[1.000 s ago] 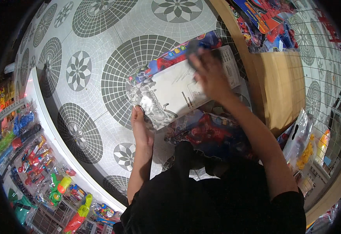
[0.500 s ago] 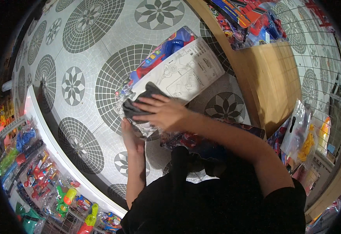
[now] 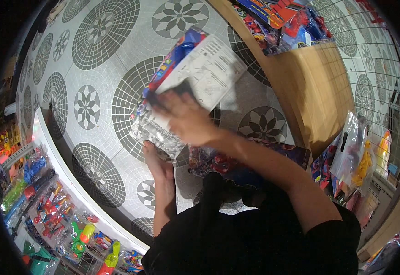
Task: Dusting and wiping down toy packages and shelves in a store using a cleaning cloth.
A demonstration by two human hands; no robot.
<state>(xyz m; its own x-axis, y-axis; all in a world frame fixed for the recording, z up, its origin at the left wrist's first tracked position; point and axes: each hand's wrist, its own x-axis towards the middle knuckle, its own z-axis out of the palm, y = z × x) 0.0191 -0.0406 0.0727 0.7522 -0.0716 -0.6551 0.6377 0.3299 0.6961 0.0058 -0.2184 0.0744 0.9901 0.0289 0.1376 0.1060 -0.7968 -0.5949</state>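
Down over the patterned tile floor [image 3: 94,55], the person holds a flat toy package [image 3: 195,75], its white printed back facing up and a strip of red and blue showing along its far edge. At the package's near end a crinkled clear plastic bag [image 3: 156,133] wraps its corner. The right hand [image 3: 186,119] lies across the top of the package where the bag begins, blurred by motion; its fingers [image 3: 161,101] are spread and pressed flat on the surface rather than curled around anything. The left hand [image 3: 156,162] comes up from below the package and touches the underside of the plastic bag; I cannot tell whether its fingers are closed on the bag, since the bag hides them. Just beside the package, toward the person's body, a second colourful toy package [image 3: 223,162] lies on the floor under the right forearm. Beyond the package to the right stands a wooden shelf board [image 3: 319,87] with more boxed toys [image 3: 277,18] on it. To the left of the package, well apart, hang rows of bagged plastic toys [image 3: 48,206].
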